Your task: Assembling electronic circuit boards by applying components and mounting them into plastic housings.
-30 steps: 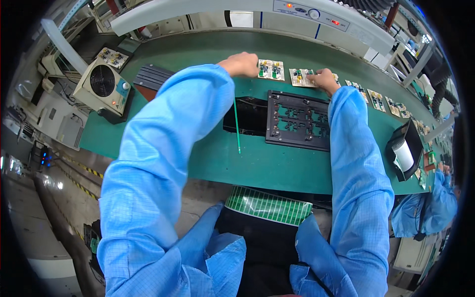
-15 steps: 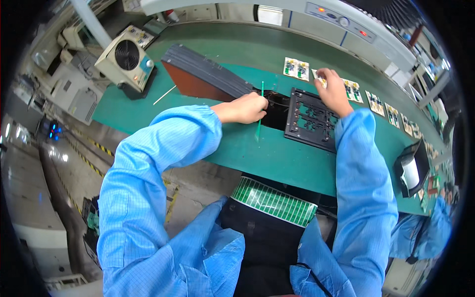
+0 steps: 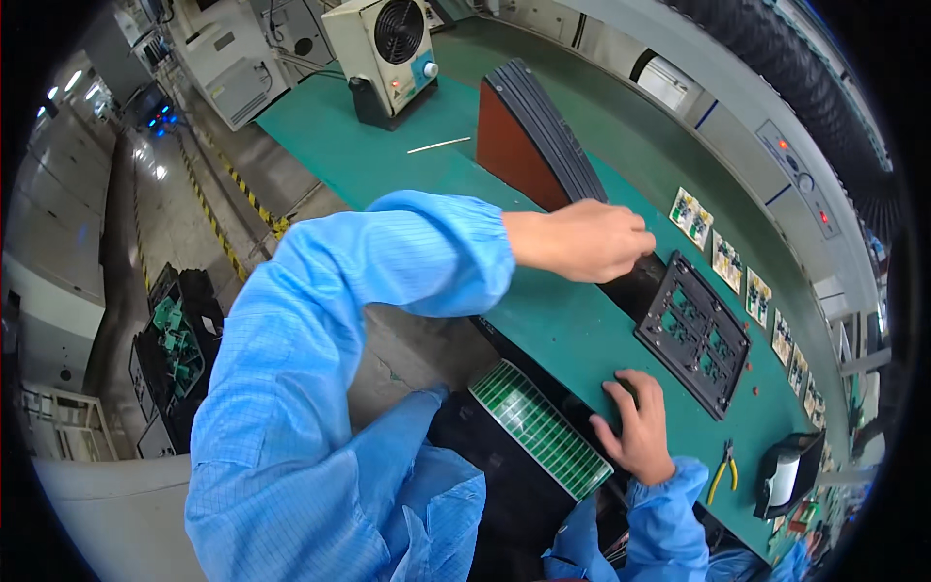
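Black moulded plastic, that's the tray [image 3: 694, 333] lying flat on the green bench [image 3: 572, 339] mat, a rigid rectangular frame with a grid of pockets and small green boards seated in them. I'd guess it's light and stiff, but the boards look loose in their pockets, so keeping it level and gripping the outer rim on two opposite edges seems the safe bet, never the pockets.

Left hand [image 3: 590, 240] is curled, fingertips pressed together right at the end of the leaning stack of dark trays [image 3: 541, 126], which has a reddish-brown board on its side. Can't tell if it's actually pinching one or just touching the edge. Those look thin and slick, probably slide off each other easily.

Right hand [image 3: 637, 424] lies spread and flat on the near bench edge, just beside the pocketed tray's corner, holding nothing.

Other stuff: a row of small circuit boards [image 3: 743, 281] along the far side, fragile-looking, edges only. Yellow-handled pliers [image 3: 722, 471] near the right sleeve, a white ioniser fan [image 3: 385, 50] further back, and a ribbed green pad [image 3: 539, 425] hanging off the bench front.
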`<control>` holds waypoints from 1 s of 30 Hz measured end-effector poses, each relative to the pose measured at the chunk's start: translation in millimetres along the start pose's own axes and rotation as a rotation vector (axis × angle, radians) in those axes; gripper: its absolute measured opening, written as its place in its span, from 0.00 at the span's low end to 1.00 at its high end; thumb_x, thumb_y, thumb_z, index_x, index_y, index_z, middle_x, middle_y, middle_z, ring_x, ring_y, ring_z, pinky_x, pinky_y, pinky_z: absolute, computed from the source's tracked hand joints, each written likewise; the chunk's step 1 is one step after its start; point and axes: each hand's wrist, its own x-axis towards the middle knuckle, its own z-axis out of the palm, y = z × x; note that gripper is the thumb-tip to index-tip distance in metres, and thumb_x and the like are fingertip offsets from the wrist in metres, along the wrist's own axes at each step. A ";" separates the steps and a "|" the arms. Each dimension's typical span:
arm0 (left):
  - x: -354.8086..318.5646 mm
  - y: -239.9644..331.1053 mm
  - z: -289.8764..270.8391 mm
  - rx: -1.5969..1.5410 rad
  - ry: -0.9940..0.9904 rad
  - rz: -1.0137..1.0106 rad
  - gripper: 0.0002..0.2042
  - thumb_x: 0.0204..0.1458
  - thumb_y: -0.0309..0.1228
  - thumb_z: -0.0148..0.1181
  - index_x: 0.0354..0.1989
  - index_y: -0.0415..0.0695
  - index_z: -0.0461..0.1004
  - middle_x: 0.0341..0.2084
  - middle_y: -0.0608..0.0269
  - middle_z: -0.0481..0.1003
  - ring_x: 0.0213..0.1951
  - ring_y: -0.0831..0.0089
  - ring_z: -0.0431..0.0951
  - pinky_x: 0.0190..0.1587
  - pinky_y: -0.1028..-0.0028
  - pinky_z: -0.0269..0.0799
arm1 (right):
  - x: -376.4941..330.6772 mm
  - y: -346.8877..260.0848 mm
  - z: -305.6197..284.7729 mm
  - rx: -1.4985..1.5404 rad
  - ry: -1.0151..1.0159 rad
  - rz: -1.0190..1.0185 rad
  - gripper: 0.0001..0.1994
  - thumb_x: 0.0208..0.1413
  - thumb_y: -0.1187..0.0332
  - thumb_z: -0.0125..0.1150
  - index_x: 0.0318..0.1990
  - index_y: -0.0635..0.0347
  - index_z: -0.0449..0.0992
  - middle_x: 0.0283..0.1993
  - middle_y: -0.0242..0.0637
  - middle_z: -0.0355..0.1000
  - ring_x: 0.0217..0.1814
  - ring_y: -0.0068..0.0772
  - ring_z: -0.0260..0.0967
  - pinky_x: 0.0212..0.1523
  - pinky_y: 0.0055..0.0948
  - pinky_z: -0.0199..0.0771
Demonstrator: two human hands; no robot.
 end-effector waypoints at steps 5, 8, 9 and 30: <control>-56.7 15.0 -30.1 -0.252 -0.290 -0.058 0.13 0.55 0.33 0.63 0.47 0.44 0.73 0.39 0.55 0.75 0.43 0.54 0.77 0.43 0.56 0.75 | 2.9 -4.2 6.2 -0.168 -0.034 0.001 0.31 0.45 0.65 0.74 0.59 0.61 0.72 0.65 0.54 0.63 0.67 0.64 0.62 0.69 0.62 0.60; -87.5 34.0 3.5 -0.060 -0.242 0.131 0.18 0.55 0.40 0.66 0.50 0.47 0.73 0.50 0.55 0.69 0.51 0.58 0.72 0.51 0.58 0.67 | 2.0 -2.3 5.3 -0.138 -0.047 0.074 0.33 0.44 0.64 0.74 0.60 0.61 0.71 0.66 0.55 0.62 0.68 0.66 0.60 0.71 0.65 0.56; -83.7 28.3 10.3 -0.058 -0.242 0.130 0.18 0.55 0.40 0.66 0.50 0.47 0.73 0.50 0.55 0.69 0.51 0.58 0.72 0.51 0.58 0.67 | 1.0 -2.8 5.1 -0.138 -0.046 0.073 0.33 0.44 0.64 0.74 0.60 0.61 0.71 0.66 0.55 0.62 0.68 0.66 0.60 0.71 0.65 0.56; -19.7 -7.1 75.1 -0.074 -0.431 -0.229 0.07 0.51 0.31 0.59 0.34 0.41 0.76 0.35 0.52 0.79 0.41 0.52 0.81 0.40 0.58 0.79 | 5.1 -6.8 9.2 -0.174 -0.095 0.107 0.32 0.44 0.67 0.74 0.59 0.63 0.71 0.66 0.56 0.62 0.68 0.67 0.60 0.71 0.63 0.58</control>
